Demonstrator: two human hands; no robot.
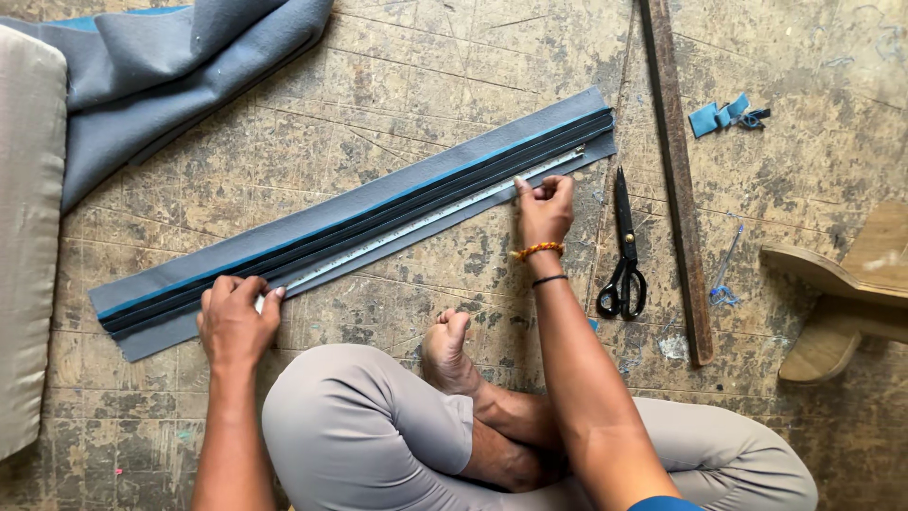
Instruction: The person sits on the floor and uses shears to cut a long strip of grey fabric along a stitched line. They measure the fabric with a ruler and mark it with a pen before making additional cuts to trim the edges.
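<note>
both hands pinched a measuring tape (426,216) along the grey fabric strip (359,222) on the floor: left hand (236,317) at one end, right hand (544,208) farther along. tape needed holding taut and flat.

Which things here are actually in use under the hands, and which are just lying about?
In use:
- left hand and right hand, pressing the measuring tape flat
- grey fabric strip with black zipper

Lying about:
- black scissors
- long wooden stick
- blue scrap
- grey fabric pile
- cushion
- wooden piece
</note>
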